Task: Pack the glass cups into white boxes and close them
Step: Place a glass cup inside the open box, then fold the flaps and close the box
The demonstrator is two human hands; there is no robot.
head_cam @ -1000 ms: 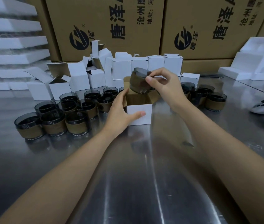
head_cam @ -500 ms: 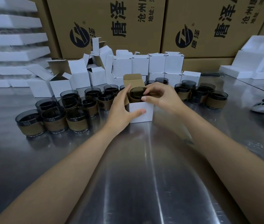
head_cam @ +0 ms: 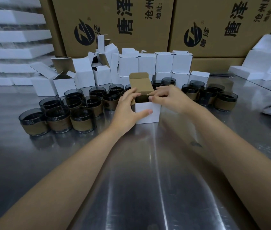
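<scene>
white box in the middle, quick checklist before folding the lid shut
1. Cup fully down inside the white box: ok, only a dark rim shows below the opening.
2. Left hand steadying the box: ok, thumb on the front face.
3. Right hand on the side flap: ok, fingers at the right top edge.
4. Lid flap free to fold: ok, it stands upright.
5. Both side flaps tucked in: cannot tell, hands cover them.
6. Loose cups clear of the box: ok.
</scene>
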